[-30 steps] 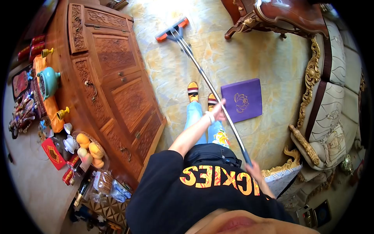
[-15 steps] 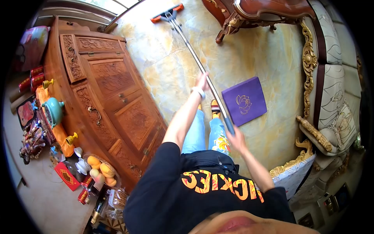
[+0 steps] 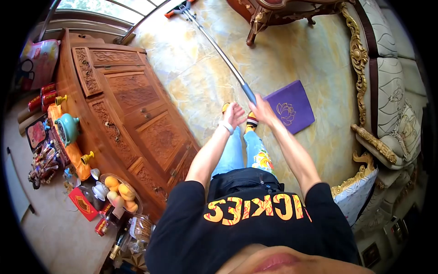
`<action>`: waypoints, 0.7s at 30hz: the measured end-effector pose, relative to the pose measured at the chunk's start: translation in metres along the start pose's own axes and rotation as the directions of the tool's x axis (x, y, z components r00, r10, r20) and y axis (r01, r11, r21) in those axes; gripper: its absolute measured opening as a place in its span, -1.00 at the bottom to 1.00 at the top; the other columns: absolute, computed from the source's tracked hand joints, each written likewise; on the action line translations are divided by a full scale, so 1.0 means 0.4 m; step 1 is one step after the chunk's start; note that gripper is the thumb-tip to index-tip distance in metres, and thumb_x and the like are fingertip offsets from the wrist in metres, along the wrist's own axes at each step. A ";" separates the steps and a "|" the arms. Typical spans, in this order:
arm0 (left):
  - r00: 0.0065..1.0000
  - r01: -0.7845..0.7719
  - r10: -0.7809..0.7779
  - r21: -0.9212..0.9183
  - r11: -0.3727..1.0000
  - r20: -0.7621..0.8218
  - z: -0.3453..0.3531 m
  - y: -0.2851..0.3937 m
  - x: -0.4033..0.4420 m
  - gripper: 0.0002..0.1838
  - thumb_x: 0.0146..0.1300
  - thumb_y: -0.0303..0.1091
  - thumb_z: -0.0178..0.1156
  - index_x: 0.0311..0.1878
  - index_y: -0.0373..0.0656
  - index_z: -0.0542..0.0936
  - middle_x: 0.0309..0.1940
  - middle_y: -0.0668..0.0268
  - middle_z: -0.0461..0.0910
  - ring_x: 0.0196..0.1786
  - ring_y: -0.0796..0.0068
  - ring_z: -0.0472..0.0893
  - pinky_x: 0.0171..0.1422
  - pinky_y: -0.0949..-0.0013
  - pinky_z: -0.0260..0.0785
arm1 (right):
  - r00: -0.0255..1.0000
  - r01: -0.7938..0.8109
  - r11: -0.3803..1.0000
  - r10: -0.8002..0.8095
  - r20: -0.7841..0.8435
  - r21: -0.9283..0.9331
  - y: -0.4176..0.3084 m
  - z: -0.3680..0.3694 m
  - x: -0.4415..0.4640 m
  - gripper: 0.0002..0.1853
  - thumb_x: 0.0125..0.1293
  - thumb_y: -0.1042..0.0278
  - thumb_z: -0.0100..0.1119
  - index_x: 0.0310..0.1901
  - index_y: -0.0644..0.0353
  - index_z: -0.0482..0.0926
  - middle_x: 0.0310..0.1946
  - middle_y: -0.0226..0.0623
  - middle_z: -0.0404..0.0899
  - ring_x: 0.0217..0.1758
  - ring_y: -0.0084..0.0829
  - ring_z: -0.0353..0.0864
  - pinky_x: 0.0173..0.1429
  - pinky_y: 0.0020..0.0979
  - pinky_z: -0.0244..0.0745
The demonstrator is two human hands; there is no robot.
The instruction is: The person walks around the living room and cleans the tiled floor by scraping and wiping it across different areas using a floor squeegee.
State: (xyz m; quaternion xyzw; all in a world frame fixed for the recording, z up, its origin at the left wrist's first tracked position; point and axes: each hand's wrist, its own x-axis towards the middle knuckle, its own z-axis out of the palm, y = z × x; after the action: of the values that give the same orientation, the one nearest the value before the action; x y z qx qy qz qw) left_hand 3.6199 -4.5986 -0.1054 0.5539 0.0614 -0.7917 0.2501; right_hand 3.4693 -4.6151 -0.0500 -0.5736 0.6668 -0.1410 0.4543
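The mop (image 3: 218, 51) is now stretching farther ahead of both hands, its head (image 3: 182, 7) lying partly out of sight. The left hand (image 3: 233, 114) is no longer gripping the pole; it is hanging open just beside it, leaving the right hand (image 3: 261, 108) steering alone, wrapped round the blue-grey handle end. The pole is gleaming silver, the dark head showing orange ends. A purple square (image 3: 296, 107) is lying just right of the right hand; a carved cabinet (image 3: 157, 116) is standing left of the left.

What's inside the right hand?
The right hand holds the blue-grey grip of the mop; the part inside the hand is covered and can't be seen.
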 end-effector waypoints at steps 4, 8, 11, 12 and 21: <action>0.993 0.106 -0.108 0.054 0.993 0.039 0.076 -0.119 -0.010 -0.36 0.10 0.06 -0.12 0.17 -0.13 0.08 0.12 0.14 0.20 0.13 0.26 0.24 0.02 0.04 0.21 | 0.974 -0.215 0.969 0.204 0.096 0.122 0.053 -0.099 -0.409 -0.67 0.11 0.30 -0.04 -0.09 0.18 0.24 -0.57 -0.03 0.38 -0.48 -0.12 0.46 -0.42 -0.28 0.30; 0.951 0.208 -0.258 0.270 0.940 0.168 0.162 -0.220 -0.037 -0.17 -0.01 0.21 -0.10 0.24 -0.08 -0.05 0.19 0.07 0.06 0.18 0.11 0.16 0.07 -0.05 0.11 | 0.860 -0.495 0.869 0.490 0.145 -0.004 0.177 -0.209 -0.854 -0.70 0.02 0.36 0.03 -0.17 0.20 0.31 -0.61 -0.15 0.37 -0.55 -0.26 0.42 -0.44 -0.35 0.31; 0.799 0.546 -0.579 0.209 0.811 0.160 0.167 -0.350 -0.004 -0.03 -0.11 0.26 -0.01 0.26 -0.07 -0.18 0.19 -0.05 -0.03 0.16 -0.01 0.16 0.09 -0.04 0.09 | 0.808 -0.576 0.810 0.584 0.076 -0.108 0.123 -0.317 -1.090 -0.79 -0.06 0.36 0.09 -0.38 0.27 0.40 -0.72 -0.18 0.34 -0.64 -0.39 0.34 -0.50 -0.40 0.26; 0.766 0.579 -0.626 0.267 0.771 0.145 0.172 -0.404 -0.007 0.02 -0.14 0.27 0.03 0.26 -0.09 -0.22 0.19 -0.08 -0.04 0.15 -0.05 0.15 0.08 -0.03 0.11 | 0.793 -0.593 0.792 0.606 0.067 -0.146 0.114 -0.335 -1.139 -0.81 -0.08 0.35 0.11 -0.44 0.27 0.41 -0.74 -0.20 0.32 -0.65 -0.42 0.33 -0.51 -0.40 0.25; 0.975 0.011 -0.071 0.276 0.961 0.211 0.225 -0.125 0.065 -0.36 -0.06 -0.14 0.11 0.14 -0.07 0.19 0.09 0.18 0.25 0.14 0.23 0.22 -0.07 -0.07 0.23 | 0.819 -0.567 0.817 0.572 -0.027 0.108 0.180 -0.194 -0.803 -0.75 -0.05 0.28 0.19 -0.48 0.29 0.41 -0.73 -0.28 0.32 -0.63 -0.57 0.25 -0.53 -0.44 0.22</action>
State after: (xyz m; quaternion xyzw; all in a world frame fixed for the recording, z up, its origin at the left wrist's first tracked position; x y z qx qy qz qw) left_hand 3.5136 -4.5977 -0.1040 0.4910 -0.0646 -0.8539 0.1602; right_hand 3.3413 -4.3324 0.0841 -0.3213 0.8133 -0.0470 0.4828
